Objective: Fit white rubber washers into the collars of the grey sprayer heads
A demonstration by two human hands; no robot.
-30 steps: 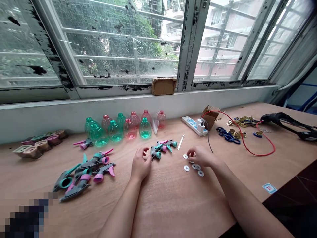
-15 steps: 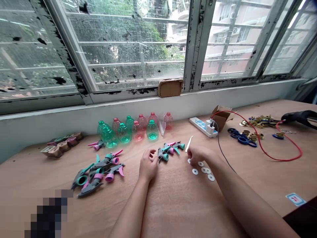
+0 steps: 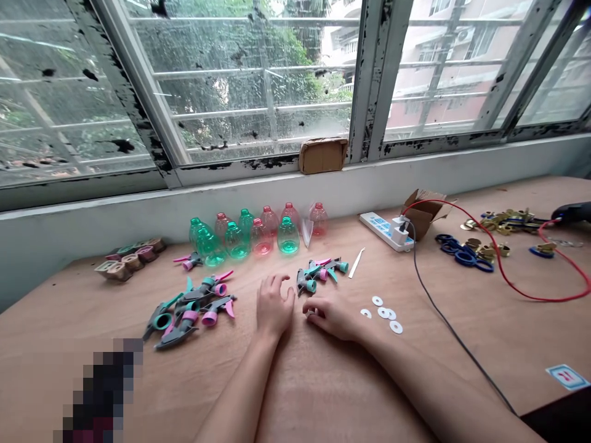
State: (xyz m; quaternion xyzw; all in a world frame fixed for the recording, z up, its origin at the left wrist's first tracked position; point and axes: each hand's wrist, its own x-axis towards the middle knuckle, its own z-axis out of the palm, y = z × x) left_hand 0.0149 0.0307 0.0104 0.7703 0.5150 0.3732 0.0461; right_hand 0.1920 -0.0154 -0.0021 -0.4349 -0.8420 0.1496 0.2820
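My left hand (image 3: pixel 274 306) rests on the table, fingers curved and apart with nothing in them. Just to its right, my right hand (image 3: pixel 330 315) is closed, thumb and fingers curled together. A white washer that lay under these fingers is gone from its spot; it seems held, though the fingers hide it. Several flat white washers (image 3: pixel 396 327) lie right of my right wrist, two overlapping. Beyond my hands is a small group of grey spray-bottle trigger heads (image 3: pixel 322 274) with teal and pink parts. White tweezers (image 3: pixel 356 263) lie beside them.
A larger pile of trigger heads (image 3: pixel 189 314) is at left. Green and pink bottles (image 3: pixel 261 238) stand along the wall. A power strip (image 3: pixel 385 232) with a red cable (image 3: pixel 489 243) and a grey cable (image 3: pixel 438 304) lies at right, near blue-handled scissors parts (image 3: pixel 464 255) and a cardboard box (image 3: pixel 422 212).
My right hand has moved left from the washers to beside my left hand. The washer beneath its fingers is no longer on the table there. My left hand stays almost in place.
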